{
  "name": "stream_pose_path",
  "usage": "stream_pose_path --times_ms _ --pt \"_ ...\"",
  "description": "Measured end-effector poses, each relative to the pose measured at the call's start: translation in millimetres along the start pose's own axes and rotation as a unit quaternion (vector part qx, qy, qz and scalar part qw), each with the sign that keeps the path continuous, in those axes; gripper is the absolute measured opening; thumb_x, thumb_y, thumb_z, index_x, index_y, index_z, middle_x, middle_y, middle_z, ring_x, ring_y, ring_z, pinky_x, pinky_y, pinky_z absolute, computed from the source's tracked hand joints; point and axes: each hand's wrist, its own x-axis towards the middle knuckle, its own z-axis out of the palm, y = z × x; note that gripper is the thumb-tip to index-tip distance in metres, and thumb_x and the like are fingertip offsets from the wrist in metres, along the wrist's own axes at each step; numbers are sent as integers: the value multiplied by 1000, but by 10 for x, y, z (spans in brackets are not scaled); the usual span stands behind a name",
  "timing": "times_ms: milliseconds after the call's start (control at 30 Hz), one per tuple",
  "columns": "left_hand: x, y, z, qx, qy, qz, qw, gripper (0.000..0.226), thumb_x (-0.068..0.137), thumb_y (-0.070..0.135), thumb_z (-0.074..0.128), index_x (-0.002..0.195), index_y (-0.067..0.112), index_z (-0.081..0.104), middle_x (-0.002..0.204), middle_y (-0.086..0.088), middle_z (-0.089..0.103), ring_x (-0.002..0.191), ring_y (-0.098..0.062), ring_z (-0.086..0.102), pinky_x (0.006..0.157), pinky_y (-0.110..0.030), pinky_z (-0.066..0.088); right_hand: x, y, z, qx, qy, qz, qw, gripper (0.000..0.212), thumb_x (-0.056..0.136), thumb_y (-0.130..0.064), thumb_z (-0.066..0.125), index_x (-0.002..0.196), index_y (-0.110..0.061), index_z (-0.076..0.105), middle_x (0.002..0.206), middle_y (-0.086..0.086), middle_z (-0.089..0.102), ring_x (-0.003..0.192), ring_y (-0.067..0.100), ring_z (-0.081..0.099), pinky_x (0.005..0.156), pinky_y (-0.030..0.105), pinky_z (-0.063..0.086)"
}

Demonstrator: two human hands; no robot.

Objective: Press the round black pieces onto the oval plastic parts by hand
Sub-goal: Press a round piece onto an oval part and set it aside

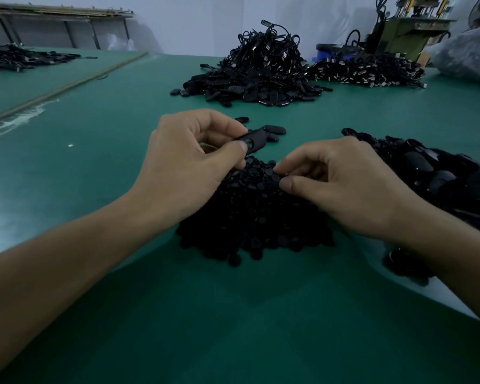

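My left hand point(189, 164) holds a black oval plastic part point(254, 139) between thumb and fingers, just above a heap of small round black pieces point(250, 217) on the green table. At the top of that heap, my right hand point(341, 184) pinches one round black piece point(277, 177) with thumb and forefinger. The two hands are a short gap apart. A pile of black oval parts point(432, 173) lies to the right, partly behind my right hand.
A few loose oval parts point(273, 131) lie just beyond my left hand. Farther back stands a big mound of oval parts with cables point(258, 73), and a cable pile point(369, 70) to its right. Another dark pile point(17, 58) is far left. Green table point(94, 151) spreads left.
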Motion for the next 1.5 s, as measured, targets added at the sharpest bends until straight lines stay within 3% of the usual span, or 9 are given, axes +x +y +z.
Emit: stream_pose_path --times_ms 100,267,433,567,767,900,1033,1500 --pt "-11 10 -2 -6 -3 8 1000 10 78 25 70 87 27 73 71 8 75 71 -22 75 74 -48 62 0 -17 -13 4 22 -10 1000 12 89 -25 73 81 -34 69 78 -22 69 71 -6 63 67 8 47" --pt "-23 11 2 -16 -20 13 1000 12 80 22 70 89 30 73 72 8 75 71 -9 74 69 -26 58 -19 -34 -19 53 22 0 998 11 93 -19 68 85 -28 68 75 -9 73 67 6 70 74 37 60" --pt "-25 8 6 -12 -19 11 1000 20 86 10 74 88 30 73 73 7 76 73 -11 74 74 -32 61 -9 -49 -19 87 36 2 996 14 86 -16 77 84 -30 75 80 -12 75 73 1 71 74 19 57" --pt "-31 21 8 -28 -22 6 999 22 86 7 74 87 28 73 72 6 76 72 -10 75 69 -24 59 9 -48 -29 101 54 21 993 13 88 -20 74 88 -33 76 75 -19 74 69 -5 68 66 8 50" --pt "-39 45 14 -39 -26 -1 999 23 85 5 76 86 27 74 73 6 76 71 -14 75 66 -23 60 13 -70 -53 139 56 35 988 25 90 -4 71 92 -29 74 77 -8 76 70 2 71 65 10 51" --pt "-54 62 15 -48 -34 -1 998 23 85 4 76 87 26 74 75 6 77 72 -12 76 65 -20 58 9 -97 -51 156 73 21 985 22 88 -6 73 82 -27 74 75 -10 76 69 2 71 68 14 54" --pt "-60 73 21 -57 -40 -2 998 24 84 1 75 89 24 75 78 6 77 73 -10 76 66 -17 57 1 -121 -57 172 91 -2 981 17 87 -10 75 82 -27 75 66 -17 70 58 -5 59 59 7 44" --pt "-106 165 52 -112 -64 -4 992 22 84 -4 74 90 18 73 76 0 77 70 -11 75 63 -17 56 -2 -145 -37 240 86 52 966 10 88 -5 72 87 -15 73 72 4 75 59 3 67 58 14 52"
